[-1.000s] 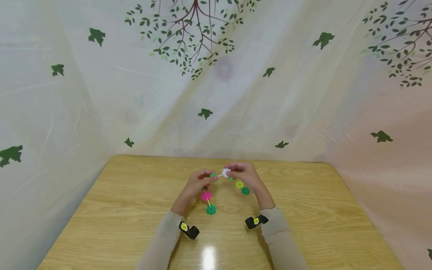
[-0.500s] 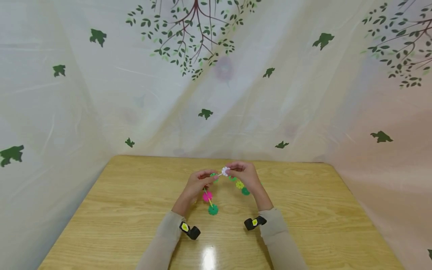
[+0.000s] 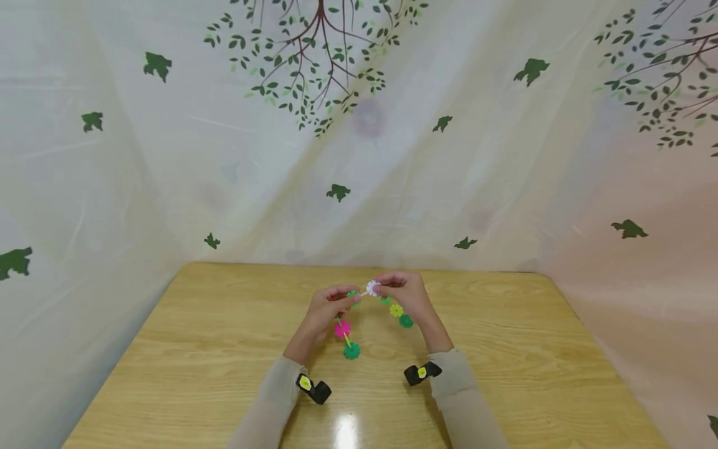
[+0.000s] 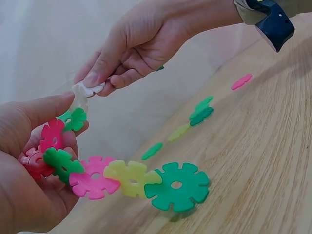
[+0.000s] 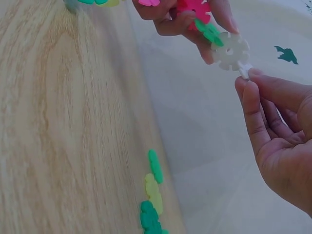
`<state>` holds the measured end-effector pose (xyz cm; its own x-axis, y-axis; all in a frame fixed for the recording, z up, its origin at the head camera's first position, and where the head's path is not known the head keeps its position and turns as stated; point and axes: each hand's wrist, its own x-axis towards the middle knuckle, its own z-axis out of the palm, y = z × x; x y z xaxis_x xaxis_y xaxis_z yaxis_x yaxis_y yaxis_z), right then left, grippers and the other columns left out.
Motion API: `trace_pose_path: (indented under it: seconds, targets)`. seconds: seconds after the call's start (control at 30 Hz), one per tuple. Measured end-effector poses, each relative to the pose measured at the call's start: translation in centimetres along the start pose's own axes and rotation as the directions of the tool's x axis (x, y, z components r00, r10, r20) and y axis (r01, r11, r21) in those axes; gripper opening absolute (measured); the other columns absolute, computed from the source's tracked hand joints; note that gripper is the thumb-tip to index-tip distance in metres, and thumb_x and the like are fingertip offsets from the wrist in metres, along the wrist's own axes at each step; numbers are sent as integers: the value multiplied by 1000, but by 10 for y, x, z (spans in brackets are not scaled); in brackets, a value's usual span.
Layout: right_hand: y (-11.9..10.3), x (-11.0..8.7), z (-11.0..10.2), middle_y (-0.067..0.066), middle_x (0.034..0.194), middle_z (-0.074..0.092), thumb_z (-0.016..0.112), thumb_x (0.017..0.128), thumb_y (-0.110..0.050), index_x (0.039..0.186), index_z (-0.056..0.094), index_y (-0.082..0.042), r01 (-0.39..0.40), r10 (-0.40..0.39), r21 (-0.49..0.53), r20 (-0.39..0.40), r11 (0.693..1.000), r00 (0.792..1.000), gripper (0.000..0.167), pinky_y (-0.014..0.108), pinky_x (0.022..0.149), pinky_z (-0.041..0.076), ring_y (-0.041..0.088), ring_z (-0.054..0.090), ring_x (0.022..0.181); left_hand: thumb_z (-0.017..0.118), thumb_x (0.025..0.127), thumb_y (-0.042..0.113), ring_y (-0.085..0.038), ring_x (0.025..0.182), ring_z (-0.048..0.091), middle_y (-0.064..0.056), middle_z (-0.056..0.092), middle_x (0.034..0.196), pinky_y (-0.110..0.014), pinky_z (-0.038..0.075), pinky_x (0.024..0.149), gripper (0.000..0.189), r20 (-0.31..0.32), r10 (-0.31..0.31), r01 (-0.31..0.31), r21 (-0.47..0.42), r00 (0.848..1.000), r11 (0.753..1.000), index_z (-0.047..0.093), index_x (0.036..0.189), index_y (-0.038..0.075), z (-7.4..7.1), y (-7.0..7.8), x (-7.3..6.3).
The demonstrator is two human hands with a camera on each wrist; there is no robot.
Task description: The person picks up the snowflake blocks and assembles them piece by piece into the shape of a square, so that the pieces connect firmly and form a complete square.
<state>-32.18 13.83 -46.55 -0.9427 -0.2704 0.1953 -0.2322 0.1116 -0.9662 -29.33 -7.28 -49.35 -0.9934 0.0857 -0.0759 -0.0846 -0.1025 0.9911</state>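
Observation:
My left hand grips a chain of flower-shaped interlocking discs near its upper end. Seen from the left wrist, the chain hangs out past the palm: a red disc, a green one, a pink one, a yellow one and a dark green end disc. At the upper end sits a translucent white disc, the left thumb beside it. My right hand pinches an opaque white disc between thumb and fingertip, its edge right at the translucent disc's rim.
Several loose discs lie in a row on the wooden table, among them a yellow disc, a dark green disc and a pink disc. A printed fabric backdrop rises behind the table's far edge.
Both hands stay nearly in place with the same holds. The chain's hanging end sways slightly, and the whole head view has shifted a little.

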Motion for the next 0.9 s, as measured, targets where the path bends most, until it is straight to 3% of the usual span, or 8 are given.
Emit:
trace_pose_path:
  seconds: [0.1,0.23,0.3,0.47,0.6,0.9]
  targets:
    - [1,-1,0,27,102,74,77,89,-1,104,74,10,-8,8,1,3,1000,1000,19,29,67,62,14,71,73,80,88,13,-8,68,52,8,65,79,-21,43,59,36,8,7,-7,18,1000,1000,72,119,-3,0,-1,-1]
    - [1,-2,-1,19,98,77,76,89,-1,103,75,9,-28,28,3,4,1000,1000,17,44,74,64,22,72,75,80,88,16,-8,70,53,9,66,81,-22,44,59,35,16,17,-17,42,1000,999,73,118,-1,-1,-2,-1]
    - [1,-1,-2,17,97,77,76,89,-1,103,74,9,-35,35,11,10,999,999,18,46,75,63,20,72,75,80,89,16,-8,71,54,10,67,82,-22,44,60,35,22,21,-22,46,1000,999,73,118,-2,-1,-2,0]
    - [-1,-1,-5,15,96,77,77,88,-1,105,73,11,-45,44,28,30,999,999,20,40,73,63,11,70,72,80,88,14,-7,71,54,10,68,82,-22,44,60,35,25,23,-24,35,999,999,73,118,-3,1,-2,1]
    - [-3,-1,-7,15,94,77,77,88,-1,104,73,11,-52,51,23,30,998,998,21,45,75,63,12,69,70,79,88,11,-7,70,54,10,69,84,-20,45,60,32,18,28,-29,18,999,999,73,116,-3,3,-2,1]
    - [-5,-1,-4,22,98,76,78,88,-1,105,73,12,-64,63,24,12,998,998,22,37,73,63,11,70,71,80,89,14,-5,70,54,7,69,86,-21,50,61,30,2,32,-32,7,999,999,74,114,-2,5,-2,1]
